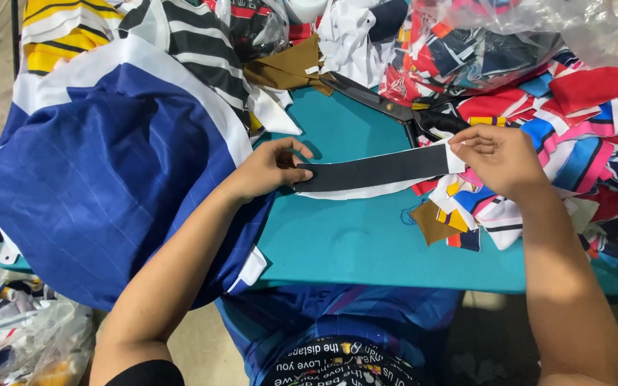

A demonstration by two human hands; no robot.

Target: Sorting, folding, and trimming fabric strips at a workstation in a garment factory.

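Hands stretch a black strip [373,171] flat across the teal tabletop [366,243], seen from the head camera, the only view. The left hand [270,170] pinches the strip's near end, thumb under and fingers [296,152] curled over it. The right hand [498,159] pinches the far end, fingers pressed together on a white edge there. A white layer peeks out beneath the black one along its lower side.

Scissors [388,106] lie just beyond the strip, blades pointing toward a brown scrap [287,68], handles close to the right hand. A blue cloth [109,179] drapes over the left forearm and off the tabletop's edge. A scrap pile [581,136] crowds the right side, touching the strip's end.

Risks, as I judge them: the two layers may slide apart if either pinch slackens, since nothing else holds them. Loose scraps could catch under the right end and skew it. The heavy blue cloth could drag off the edge and tug the left arm. Scissors sit near enough that a careless reach may nick fingers.
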